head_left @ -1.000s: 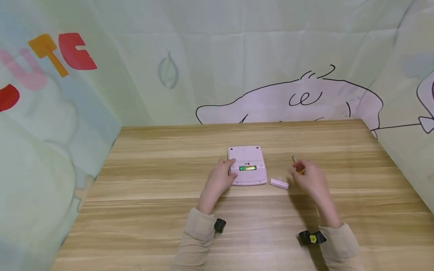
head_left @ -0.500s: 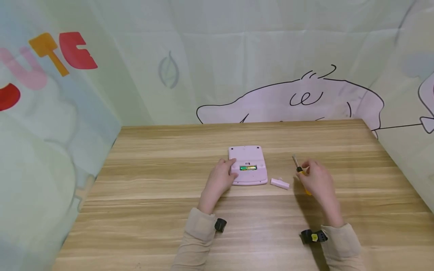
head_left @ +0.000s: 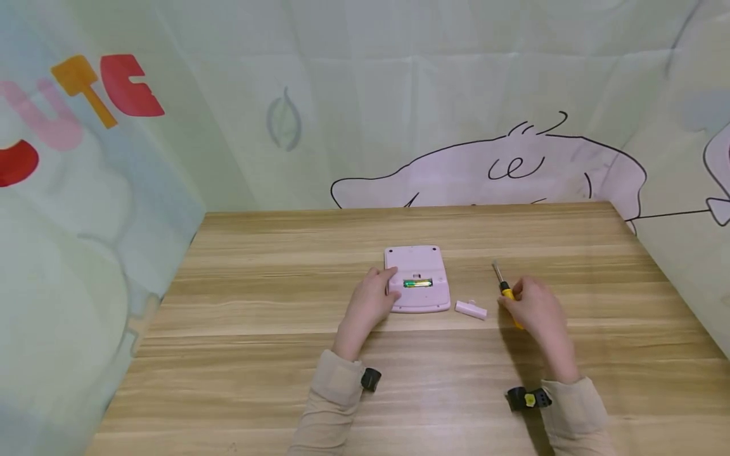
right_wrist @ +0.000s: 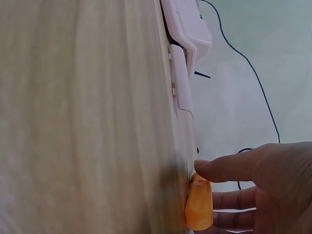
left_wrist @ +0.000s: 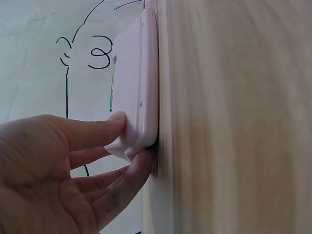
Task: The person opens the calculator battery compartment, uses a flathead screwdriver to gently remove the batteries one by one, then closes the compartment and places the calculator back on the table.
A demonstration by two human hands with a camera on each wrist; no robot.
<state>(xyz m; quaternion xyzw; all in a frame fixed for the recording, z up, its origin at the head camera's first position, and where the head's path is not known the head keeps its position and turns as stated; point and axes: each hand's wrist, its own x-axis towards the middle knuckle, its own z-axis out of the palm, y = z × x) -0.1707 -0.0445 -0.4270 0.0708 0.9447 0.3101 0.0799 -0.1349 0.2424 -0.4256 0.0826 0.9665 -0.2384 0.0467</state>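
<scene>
The grip of the right hand [head_left: 536, 309] pinches the handle of a yellow-handled screwdriver [head_left: 507, 292], right of centre in the head view, its metal tip towards the upper left. The left hand [head_left: 367, 303] holds the left edge of a pink calculator-like device [head_left: 419, 299], thumb on its upturned back, fingers at its side. The device lies near the centre on the wooden table [head_left: 256, 278], a green-and-gold battery [head_left: 418, 284] showing in its slot. A pink battery cover [head_left: 471, 310] lies between device and screwdriver.
</scene>
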